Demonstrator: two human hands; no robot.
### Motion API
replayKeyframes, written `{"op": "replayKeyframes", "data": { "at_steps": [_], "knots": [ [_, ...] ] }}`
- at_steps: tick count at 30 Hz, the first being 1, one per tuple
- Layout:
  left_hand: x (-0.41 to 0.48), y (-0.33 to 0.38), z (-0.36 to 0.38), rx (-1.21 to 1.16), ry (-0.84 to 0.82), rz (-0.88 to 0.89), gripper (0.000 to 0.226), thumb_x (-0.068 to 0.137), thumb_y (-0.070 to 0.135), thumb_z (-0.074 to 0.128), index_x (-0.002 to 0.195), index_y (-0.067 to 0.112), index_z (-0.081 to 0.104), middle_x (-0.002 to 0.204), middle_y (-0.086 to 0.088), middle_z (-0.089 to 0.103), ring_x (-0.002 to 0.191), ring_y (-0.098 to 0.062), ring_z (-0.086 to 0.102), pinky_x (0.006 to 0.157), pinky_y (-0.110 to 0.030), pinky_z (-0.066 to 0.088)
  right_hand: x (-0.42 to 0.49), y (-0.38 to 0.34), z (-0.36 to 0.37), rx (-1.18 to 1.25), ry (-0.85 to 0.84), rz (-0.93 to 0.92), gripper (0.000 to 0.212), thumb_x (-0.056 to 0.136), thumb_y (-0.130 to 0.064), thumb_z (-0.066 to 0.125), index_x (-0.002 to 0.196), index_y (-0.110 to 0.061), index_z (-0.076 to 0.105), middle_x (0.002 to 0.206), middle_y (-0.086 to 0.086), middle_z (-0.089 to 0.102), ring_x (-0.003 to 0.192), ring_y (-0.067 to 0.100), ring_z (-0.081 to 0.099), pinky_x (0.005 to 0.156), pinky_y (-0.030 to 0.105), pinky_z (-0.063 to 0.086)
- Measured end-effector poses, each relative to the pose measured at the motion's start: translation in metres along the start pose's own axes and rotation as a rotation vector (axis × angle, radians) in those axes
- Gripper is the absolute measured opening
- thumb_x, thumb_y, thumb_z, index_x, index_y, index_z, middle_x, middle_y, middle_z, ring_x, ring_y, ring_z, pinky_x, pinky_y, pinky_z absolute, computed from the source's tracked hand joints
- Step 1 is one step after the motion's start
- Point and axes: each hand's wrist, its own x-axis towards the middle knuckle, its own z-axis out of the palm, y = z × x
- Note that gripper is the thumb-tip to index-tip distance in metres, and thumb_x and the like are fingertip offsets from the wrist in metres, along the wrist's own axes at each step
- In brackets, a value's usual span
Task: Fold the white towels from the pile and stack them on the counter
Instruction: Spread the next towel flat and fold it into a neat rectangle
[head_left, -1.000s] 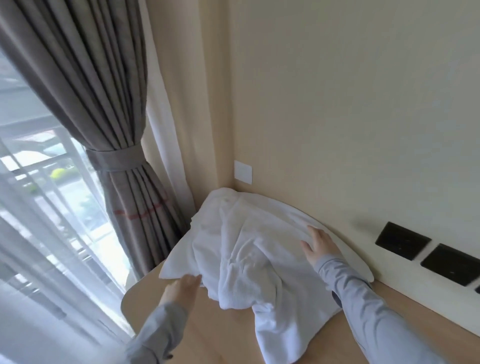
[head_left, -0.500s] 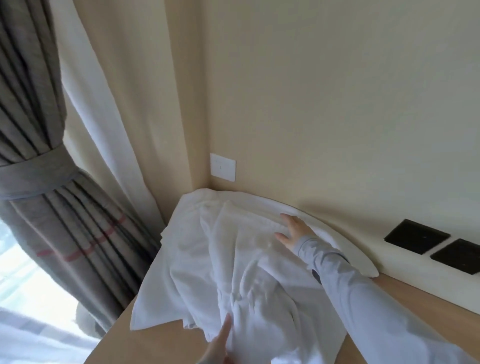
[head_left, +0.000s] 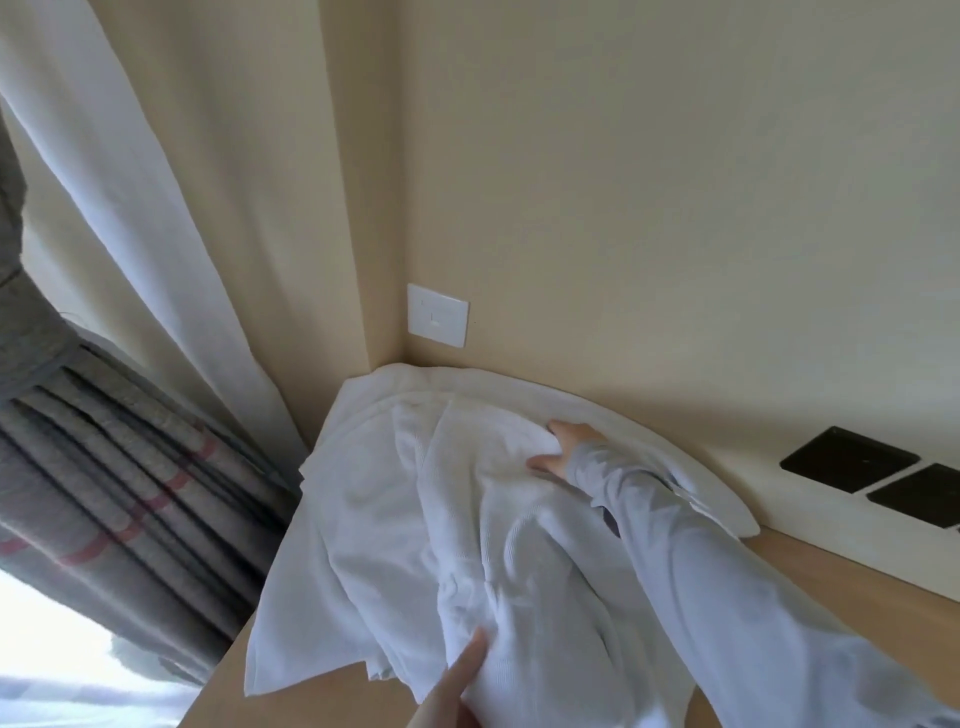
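White towels (head_left: 415, 519): unfolded, crumpled heap of ribbed cloth, centre to lower centre of frame; piled in corner of wooden worktop (head_left: 831, 582), against wall; one flatter layer underneath, reaching right along wall.

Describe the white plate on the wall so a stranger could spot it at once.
Find the corner where the cream walls meet, above the towel pile. The plate sits just right of it: white, unlike the black panels farther right.

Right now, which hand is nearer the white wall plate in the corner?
Right. The right hand grips the towel pile at its far side, below and right of the wall plate; the left hand touches the pile's near edge, farther off.
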Motion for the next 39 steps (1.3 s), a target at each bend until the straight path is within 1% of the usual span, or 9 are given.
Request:
{"op": "replayKeyframes", "data": {
  "at_steps": [1,5,10,14,18,21,28,33,39],
  "knots": [
    [0.003,-0.046,-0.002,0.306,0.234,0.009,0.041,0.093,0.01,0.049,0.134,0.014,0.048,0.116,-0.024,0.064,0.111,-0.027,0.061,0.066,-0.022,0.051,-0.003,0.002,-0.002,0.015,0.003,-0.003,0.07,0.083,-0.052,0.059,0.139,-0.017,0.036,0.138,0.007,0.047,0.123,0.027,0.047,0.099,0.031,0.038],
    [-0.016,-0.05,0.011,0.285,0.156,0.047,0.051,0.075,0.023,0.064,0.125,0.018,0.059,0.116,-0.019,0.066,0.101,-0.033,0.066,0.083,-0.042,0.049,-0.027,0.016,-0.025,0.179,0.121,-0.083,0.051,0.085,-0.038,0.062,0.127,-0.011,0.051,0.129,0.009,0.056,0.117,0.027,0.051,0.092,0.027,0.038],
    [-0.03,-0.029,0.056,0.45,0.246,0.355,0.033,0.063,0.015,0.068,0.096,0.013,0.073,0.088,-0.016,0.074,0.074,-0.03,0.071,0.05,-0.03,0.056,-0.075,0.047,-0.07,0.399,0.222,-0.163,0.038,0.083,-0.024,0.067,0.109,0.002,0.058,0.102,0.018,0.062,0.099,0.032,0.057,0.084,0.033,0.042],
    [-0.04,-0.02,0.099,0.573,0.192,0.498,0.028,0.061,0.019,0.068,0.088,0.016,0.075,0.082,-0.01,0.075,0.069,-0.024,0.072,0.048,-0.025,0.055,-0.127,0.086,-0.102,0.673,0.315,-0.139,0.042,0.084,-0.02,0.068,0.12,-0.001,0.056,0.116,0.015,0.062,0.108,0.031,0.058,0.097,0.038,0.044],
    [-0.051,-0.03,0.149,0.68,0.1,0.552,0.017,0.06,0.026,0.068,0.074,0.028,0.078,0.075,-0.004,0.075,0.065,-0.018,0.072,0.045,-0.021,0.053,-0.187,0.13,-0.126,0.896,0.453,-0.157,0.027,0.085,-0.012,0.066,0.101,0.007,0.057,0.089,0.013,0.061,0.083,0.023,0.058,0.075,0.028,0.045],
    [-0.059,-0.05,0.19,0.715,-0.002,0.587,0.014,0.063,0.029,0.064,0.061,0.037,0.075,0.064,0.002,0.072,0.054,-0.011,0.069,0.039,-0.019,0.049,-0.234,0.162,-0.142,0.944,0.589,-0.158,0.029,0.085,-0.009,0.064,0.104,0.011,0.054,0.088,0.012,0.056,0.082,0.02,0.052,0.077,0.034,0.041],
    [-0.072,-0.132,0.262,0.857,-0.194,0.63,0.066,0.091,0.013,0.052,0.026,0.024,0.052,0.029,0.005,0.045,0.029,0.005,0.046,0.034,-0.006,0.037,-0.35,0.251,-0.165,0.969,0.867,-0.145,0.013,0.085,-0.004,0.063,0.082,-0.015,0.058,0.07,-0.004,0.053,0.058,-0.003,0.051,0.058,0.01,0.041],
    [-0.073,-0.216,0.292,0.84,-0.304,0.583,0.007,0.07,0.029,0.069,0.069,0.031,0.075,0.07,0.002,0.073,0.064,-0.012,0.071,0.05,-0.02,0.053,-0.443,0.324,-0.158,0.913,0.962,-0.108,0.017,0.086,-0.007,0.064,0.076,-0.018,0.055,0.067,-0.007,0.048,0.059,0.001,0.047,0.058,0.013,0.038],
    [-0.083,-0.327,0.304,0.853,-0.309,0.521,0.033,0.068,0.033,0.072,0.099,0.022,0.072,0.094,-0.008,0.074,0.082,-0.022,0.071,0.06,-0.026,0.057,-0.525,0.416,-0.133,0.807,0.978,-0.04,0.014,0.086,-0.015,0.065,0.094,-0.006,0.059,0.078,-0.001,0.051,0.075,0.01,0.047,0.069,0.02,0.037]
  ]
}}
